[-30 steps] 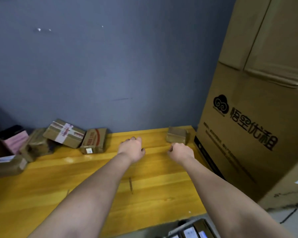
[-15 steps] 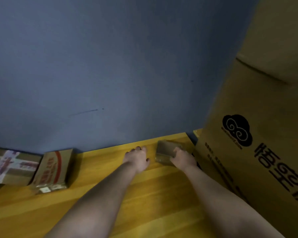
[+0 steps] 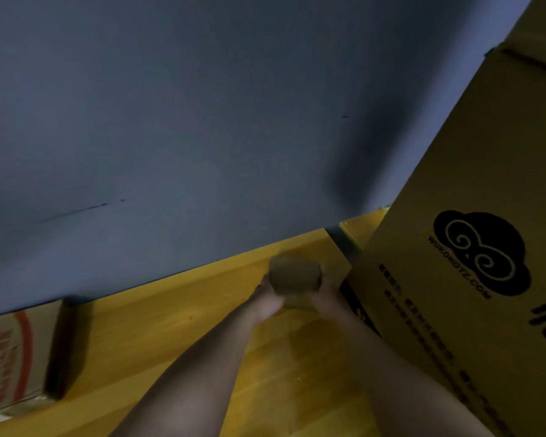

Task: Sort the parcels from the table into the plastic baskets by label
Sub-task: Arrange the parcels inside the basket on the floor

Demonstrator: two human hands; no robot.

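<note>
At the left edge of the bench (image 3: 177,335) lies a cardboard parcel with red print (image 3: 16,357), cut off by the frame; it sits against the blue-grey wall (image 3: 202,121) at the bench's back edge and throws a dark shadow to its right. The bench top is yellow wood, and a bare stretch of it runs from that parcel toward the hands.

Both forearms reach in from the bottom and meet near the back right corner of the bench. The left hand (image 3: 267,302) is at the left side of a small brown parcel (image 3: 295,279), the right hand (image 3: 325,294) at its right side — the parcel is held between the two, close to the corner and just in front of the wall. The picture is blurred here, so the fingers cannot be made out singly; both hands appear curled against the parcel's sides, the left from below and the side. Whether the parcel is lifted off the wood or still touches it cannot be told. No label can be read on it.

To the right of the bench's right edge stands a large cardboard box (image 3: 473,279) — tall, leaning across the frame, printed with a black cloud-shaped logo and dark lettering. A narrow dark gap separates it from the bench's corner, and the right forearm passes just beside its lower face.
</note>
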